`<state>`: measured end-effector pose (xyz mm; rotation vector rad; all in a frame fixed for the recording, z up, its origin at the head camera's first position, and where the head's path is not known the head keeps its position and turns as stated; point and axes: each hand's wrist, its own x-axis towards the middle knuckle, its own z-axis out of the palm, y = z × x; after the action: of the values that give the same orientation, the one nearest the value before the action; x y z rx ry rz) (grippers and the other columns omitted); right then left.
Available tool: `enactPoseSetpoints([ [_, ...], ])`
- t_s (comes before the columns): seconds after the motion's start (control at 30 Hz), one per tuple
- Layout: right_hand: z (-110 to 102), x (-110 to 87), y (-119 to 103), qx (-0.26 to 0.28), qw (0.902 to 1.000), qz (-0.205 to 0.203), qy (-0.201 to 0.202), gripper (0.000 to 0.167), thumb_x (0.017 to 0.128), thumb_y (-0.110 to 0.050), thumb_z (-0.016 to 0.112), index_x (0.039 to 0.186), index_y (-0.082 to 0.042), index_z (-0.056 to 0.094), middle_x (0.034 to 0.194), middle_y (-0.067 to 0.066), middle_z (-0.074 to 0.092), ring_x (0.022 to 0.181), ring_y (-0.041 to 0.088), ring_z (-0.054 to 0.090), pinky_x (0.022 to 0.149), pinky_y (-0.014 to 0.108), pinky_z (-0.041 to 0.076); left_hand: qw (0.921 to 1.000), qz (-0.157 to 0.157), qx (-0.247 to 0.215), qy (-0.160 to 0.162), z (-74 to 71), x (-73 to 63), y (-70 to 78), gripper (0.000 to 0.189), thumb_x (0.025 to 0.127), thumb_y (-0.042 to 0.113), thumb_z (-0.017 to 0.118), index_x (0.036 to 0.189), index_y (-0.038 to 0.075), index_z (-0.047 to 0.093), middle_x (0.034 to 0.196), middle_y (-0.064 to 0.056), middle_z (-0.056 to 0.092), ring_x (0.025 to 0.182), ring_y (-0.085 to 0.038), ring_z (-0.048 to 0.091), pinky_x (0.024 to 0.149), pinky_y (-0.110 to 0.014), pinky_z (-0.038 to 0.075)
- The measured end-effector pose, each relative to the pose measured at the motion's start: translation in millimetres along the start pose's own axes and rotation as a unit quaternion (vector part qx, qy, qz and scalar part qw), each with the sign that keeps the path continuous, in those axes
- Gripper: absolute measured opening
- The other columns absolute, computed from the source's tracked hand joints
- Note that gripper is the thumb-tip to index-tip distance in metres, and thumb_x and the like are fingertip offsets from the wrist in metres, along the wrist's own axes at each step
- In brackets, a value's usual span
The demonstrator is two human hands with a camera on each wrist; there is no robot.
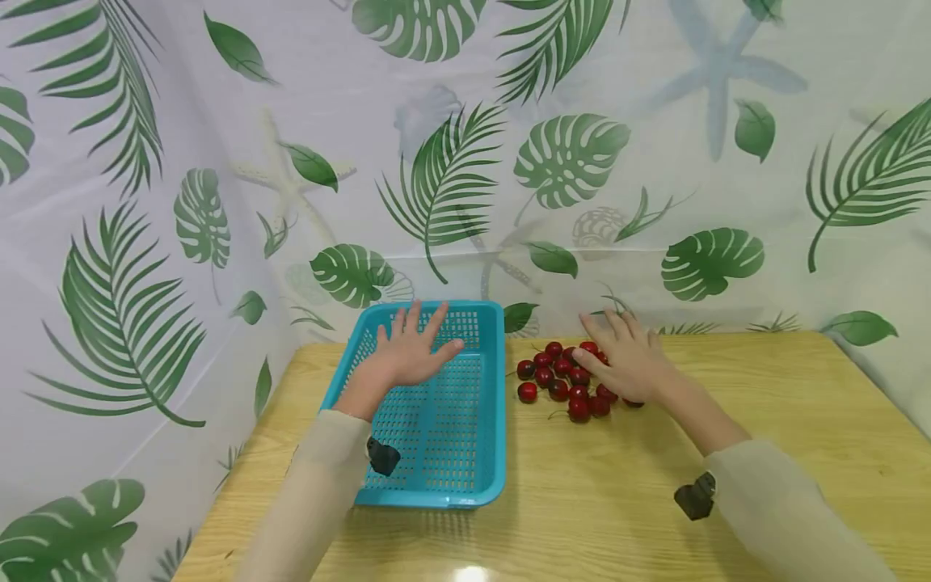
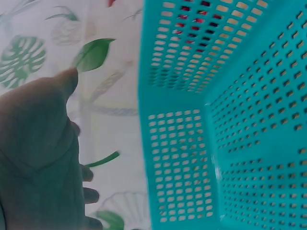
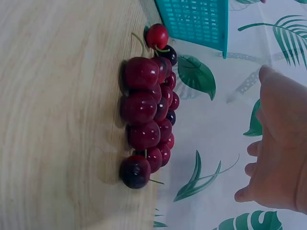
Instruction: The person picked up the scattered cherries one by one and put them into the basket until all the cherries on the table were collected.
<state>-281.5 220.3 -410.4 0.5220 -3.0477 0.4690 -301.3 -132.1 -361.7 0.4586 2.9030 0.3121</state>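
Cherries (image 1: 558,390) are just sitting in a loose pile on the wood table (image 1: 618,501), right beside the blue basket (image 1: 498,404). Right hand (image 1: 629,356) hovers over the pile, not touching it, fingers pretty straight and nothing in it. Left hand (image 1: 407,356) is spread wide above the basket, also holding nothing. Behind it all hangs a white leaf-print cloth (image 1: 465,311).

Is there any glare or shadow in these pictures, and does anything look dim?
Head view: white glare at the bottom edge on the table, soft shadow below the near rim of the blue basket; left wrist view: the left hand looks dim; right wrist view: small shiny highlights on the cherries.
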Motion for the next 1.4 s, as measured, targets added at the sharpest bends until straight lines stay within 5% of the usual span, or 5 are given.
enactPoseSetpoints([
  [0.4,7,-31.0,6,0.077,0.9962,-0.004,0.040,0.069,0.105,-0.048,0.037,0.160,-0.011,0.016,0.159,0.033,0.009,0.141,0.061,0.009,0.101,0.080,0.015,0.9947,0.035,-0.084,0.047,-20.3,-57.8,-41.3,0.071,0.105,0.043,0.041,0.161,0.014,0.008,0.162,-0.028,0.002,0.147,-0.051,0.006,0.111,-0.070,0.017],
  [0.7,9,-52.2,6,0.167,0.9849,0.006,0.044,0.068,0.107,-0.040,0.038,0.156,0.002,0.018,0.152,0.043,0.012,0.136,0.065,0.014,0.101,0.079,0.017,0.9760,0.034,-0.185,0.110,8.4,-97.9,-103.4,0.058,0.107,0.026,0.041,0.157,0.004,0.020,0.156,-0.030,0.023,0.142,-0.050,0.024,0.108,-0.066,0.027],
  [0.97,12,-65.5,4,0.220,0.9741,0.032,0.041,0.069,0.107,-0.041,0.034,0.157,0.000,0.013,0.154,0.040,0.010,0.138,0.063,0.011,0.099,0.081,0.017,0.9426,0.015,-0.320,0.094,42.4,-115.9,-141.3,0.057,0.107,0.022,0.043,0.158,0.011,0.021,0.155,-0.029,0.029,0.132,-0.047,0.045,0.100,-0.058,0.044],
  [1.3,17,-70.8,4,0.255,0.9646,0.026,0.062,0.069,0.108,-0.038,0.036,0.156,0.004,0.012,0.156,0.036,0.012,0.142,0.057,0.009,0.105,0.076,0.014,0.9091,-0.005,-0.409,0.081,71.7,-112.4,-148.9,0.055,0.107,0.031,0.041,0.158,0.020,0.024,0.155,-0.023,0.032,0.138,-0.043,0.038,0.103,-0.052,0.041],
  [1.4,19,-73.9,4,0.261,0.9632,0.027,0.061,0.069,0.108,-0.037,0.036,0.156,0.005,0.011,0.156,0.036,0.011,0.141,0.057,0.008,0.105,0.076,0.014,0.8886,-0.018,-0.454,0.065,72.7,-112.8,-148.8,0.052,0.108,0.029,0.037,0.158,0.023,0.023,0.153,-0.025,0.032,0.134,-0.042,0.040,0.099,-0.044,0.043],
])
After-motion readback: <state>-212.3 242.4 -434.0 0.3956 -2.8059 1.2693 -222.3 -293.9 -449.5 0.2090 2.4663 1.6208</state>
